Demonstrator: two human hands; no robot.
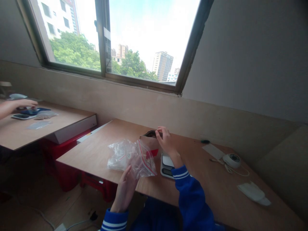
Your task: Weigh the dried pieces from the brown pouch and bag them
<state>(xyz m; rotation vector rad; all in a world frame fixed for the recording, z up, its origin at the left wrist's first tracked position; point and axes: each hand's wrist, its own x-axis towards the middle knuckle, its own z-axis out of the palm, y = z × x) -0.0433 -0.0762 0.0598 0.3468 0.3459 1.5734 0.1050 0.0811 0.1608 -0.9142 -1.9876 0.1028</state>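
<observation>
My left hand holds a clear zip bag with a red seal line, its fingers partly behind the plastic. More crumpled clear bags lie just to the left of it. My right hand is at the opening of a brown paper pouch with a red patch; its fingers are bent at the rim, and whatever they hold is too small to make out. Under my right wrist sits a white scale with a dark display, partly covered by the arm.
On the wooden table to the right are a white round camera with a cable, a green-handled tool and white cloth. Another person's hand works at the left table. Red stools stand below.
</observation>
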